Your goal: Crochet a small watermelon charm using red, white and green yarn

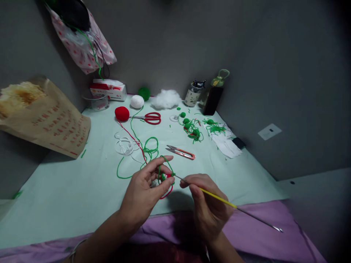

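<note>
Pinched in my left hand [146,191] is a small piece of crochet [166,176] in red, white and green. Green yarn [159,166] loops up over the raised forefinger, and a red strand hangs beneath the piece. My right hand [210,204] grips a crochet hook [219,197] with a yellow middle and metal ends. Its far tip meets the edge of the crochet, where a green loop sits; whether the yarn is on the hook is too small to tell. Beyond my hands lie orange thread snips [182,152].
Red [122,114], white [136,102] and green yarn balls [144,94] stand at the back, near red-handled scissors [152,118] and white stuffing [166,99]. Small green crochet pieces [194,134] lie right. A paper bag [60,120] is left; a bottle [214,96] stands back right.
</note>
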Demonstrator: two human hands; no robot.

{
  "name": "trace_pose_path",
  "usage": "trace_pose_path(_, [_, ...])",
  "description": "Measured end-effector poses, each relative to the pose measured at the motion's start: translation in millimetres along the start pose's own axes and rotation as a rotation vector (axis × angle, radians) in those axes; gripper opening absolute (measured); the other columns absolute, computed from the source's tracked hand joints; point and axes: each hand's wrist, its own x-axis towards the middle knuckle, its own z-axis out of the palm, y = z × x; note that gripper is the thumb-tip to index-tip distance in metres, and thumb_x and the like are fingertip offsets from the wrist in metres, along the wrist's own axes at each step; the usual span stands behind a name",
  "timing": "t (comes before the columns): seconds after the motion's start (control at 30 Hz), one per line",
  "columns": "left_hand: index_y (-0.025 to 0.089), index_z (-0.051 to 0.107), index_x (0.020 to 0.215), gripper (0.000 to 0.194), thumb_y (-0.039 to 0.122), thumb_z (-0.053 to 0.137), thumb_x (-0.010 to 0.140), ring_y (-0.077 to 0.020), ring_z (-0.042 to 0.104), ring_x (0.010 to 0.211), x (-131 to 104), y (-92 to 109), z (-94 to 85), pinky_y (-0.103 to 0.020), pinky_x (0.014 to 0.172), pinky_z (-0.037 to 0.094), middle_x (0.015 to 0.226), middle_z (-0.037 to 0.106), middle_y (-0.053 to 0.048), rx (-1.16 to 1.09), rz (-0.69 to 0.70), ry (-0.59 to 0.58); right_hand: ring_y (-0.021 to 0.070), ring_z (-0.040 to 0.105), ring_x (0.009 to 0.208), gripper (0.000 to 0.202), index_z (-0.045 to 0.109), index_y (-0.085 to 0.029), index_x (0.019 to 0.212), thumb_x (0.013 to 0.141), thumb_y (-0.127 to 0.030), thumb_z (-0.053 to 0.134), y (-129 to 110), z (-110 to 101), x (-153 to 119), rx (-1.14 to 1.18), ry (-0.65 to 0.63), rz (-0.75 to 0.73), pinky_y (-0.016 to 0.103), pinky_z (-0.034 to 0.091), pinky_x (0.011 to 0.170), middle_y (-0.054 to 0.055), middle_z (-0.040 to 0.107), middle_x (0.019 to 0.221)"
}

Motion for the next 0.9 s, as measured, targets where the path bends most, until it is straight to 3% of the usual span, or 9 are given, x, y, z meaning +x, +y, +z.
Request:
trace_pose_path(0.17, [0.018, 0.071, 0.123, 0.044, 0.026, 0.077, 0.08, -0.0139, 0.06, 0.075, -0.7, -0.4, 0.9, -0.027, 0.07, 0.052, 0.083, 0.065, 0.001, 0.001, 0.014, -0.002, 0.0197, 0.072, 0.077, 0.024, 0.074, -0.024, 0.106, 0.097, -0.007, 0.06, -1.9, -2.0, -1.0, -0.005, -0.025, 0.001, 0.035, 0.059, 0.068, 0.003, 0.077, 0.084])
trace_pose_path(0.43, [0.02, 0.071, 0.122, 0.042, 0.027, 0.076, 0.081, -0.0137, 0.058, 0.069, -0.9, -3.4, 2.4, -0.025, 0.059, 0.052, 0.084, 0.064, 0.0, -0.019, 0.002, -0.033, 0.018, 0.072, 0.08, 0.029, 0.073, -0.024, 0.107, 0.096, -0.002, 0.059, -2.0, -2.0, -0.9, -0.024, -0.043, -0.018, 0.033, 0.058, 0.07, 0.003, 0.077, 0.088])
trace_pose_path(0.7, [0.02, 0.074, 0.117, 0.037, 0.022, 0.076, 0.08, -0.0136, 0.061, 0.074, -2.7, -2.4, 4.6, -0.026, 0.07, 0.054, 0.084, 0.066, 0.001, 0.021, 0.06, 0.012, 0.0167, 0.071, 0.08, 0.029, 0.072, -0.021, 0.107, 0.094, 0.002, 0.059, -1.1, -3.4, -2.6, -0.052, -0.074, -0.047, 0.031, 0.057, 0.072, 0.003, 0.076, 0.088])
trace_pose_path(0.9, [0.019, 0.068, 0.128, 0.054, 0.026, 0.082, 0.076, -0.0123, 0.058, 0.069, -2.1, -0.7, 5.1, -0.023, 0.058, 0.053, 0.083, 0.062, 0.003, -0.175, -0.097, -0.043, 0.0168, 0.07, 0.079, 0.029, 0.072, -0.022, 0.106, 0.095, 0.001, 0.057, -1.6, -3.8, -0.2, -0.062, -0.098, -0.049, 0.031, 0.058, 0.071, 0.004, 0.075, 0.088])
